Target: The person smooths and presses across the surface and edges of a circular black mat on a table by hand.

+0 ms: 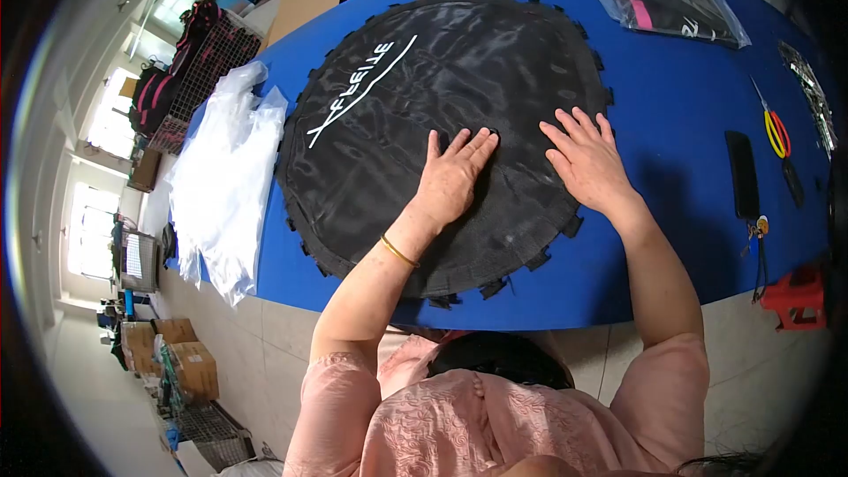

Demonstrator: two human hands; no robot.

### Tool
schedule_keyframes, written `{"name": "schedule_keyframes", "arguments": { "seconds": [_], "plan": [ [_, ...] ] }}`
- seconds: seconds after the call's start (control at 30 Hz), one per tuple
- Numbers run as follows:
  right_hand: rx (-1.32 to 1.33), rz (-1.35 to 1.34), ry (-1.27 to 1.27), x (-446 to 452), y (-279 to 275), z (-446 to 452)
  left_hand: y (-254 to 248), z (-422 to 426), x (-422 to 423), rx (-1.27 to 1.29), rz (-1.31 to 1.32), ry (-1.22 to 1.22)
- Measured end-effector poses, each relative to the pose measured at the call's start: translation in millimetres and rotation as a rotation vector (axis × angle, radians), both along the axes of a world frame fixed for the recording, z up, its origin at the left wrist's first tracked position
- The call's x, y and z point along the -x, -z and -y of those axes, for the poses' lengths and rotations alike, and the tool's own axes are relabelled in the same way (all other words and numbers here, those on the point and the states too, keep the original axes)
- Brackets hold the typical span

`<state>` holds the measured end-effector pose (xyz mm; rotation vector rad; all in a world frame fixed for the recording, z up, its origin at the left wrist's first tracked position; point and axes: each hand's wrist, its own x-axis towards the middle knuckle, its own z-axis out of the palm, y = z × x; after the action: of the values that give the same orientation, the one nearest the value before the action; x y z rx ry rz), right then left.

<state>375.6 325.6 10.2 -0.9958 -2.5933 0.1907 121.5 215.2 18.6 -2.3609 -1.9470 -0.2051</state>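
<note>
A large round black fabric piece [389,185] with white lettering and small tabs round its edge lies flat on the blue table [680,106]. My left hand [455,175] rests on the fabric right of its centre, palm down and fingers spread. Near the fabric's right edge, my right hand [587,161] also lies palm down, its fingers apart. Neither hand holds anything. A gold-coloured bangle circles my left wrist.
White plastic bags [225,177] lie left of the fabric. A bagged black-and-pink item [671,0] is at the back right. Yellow-red scissors [777,132], a black case [742,175] and keys [760,228] lie at right. A red stool [795,299] stands beside the table.
</note>
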Motion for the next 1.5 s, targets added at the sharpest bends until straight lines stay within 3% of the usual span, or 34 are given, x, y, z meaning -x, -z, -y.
{"name": "schedule_keyframes", "arguments": {
  "seconds": [0.23, 0.57, 0.77, 1.17, 1.5],
  "plan": [
    [0.000, -0.016, -0.009, -0.4, 2.0, -0.8, -7.1, 2.2, 23.1, 0.022, -0.033, -0.102],
    [-0.017, -0.019, -0.022, -1.4, 2.6, -2.0, -24.6, 52.2, -43.8, 0.046, -0.036, 0.158],
    [-0.017, -0.007, -0.021, -1.0, 2.8, -2.6, -2.8, 31.4, -1.5, -0.004, -0.074, -0.071],
    [-0.013, -0.015, -0.017, -1.0, 2.1, -1.1, -38.8, 128.2, -31.3, 0.168, 0.016, 0.019],
    [-0.002, 0.019, 0.007, 0.0, 0.9, 0.1, -33.9, 104.2, 11.1, 0.090, -0.004, -0.165]
  ]
}}
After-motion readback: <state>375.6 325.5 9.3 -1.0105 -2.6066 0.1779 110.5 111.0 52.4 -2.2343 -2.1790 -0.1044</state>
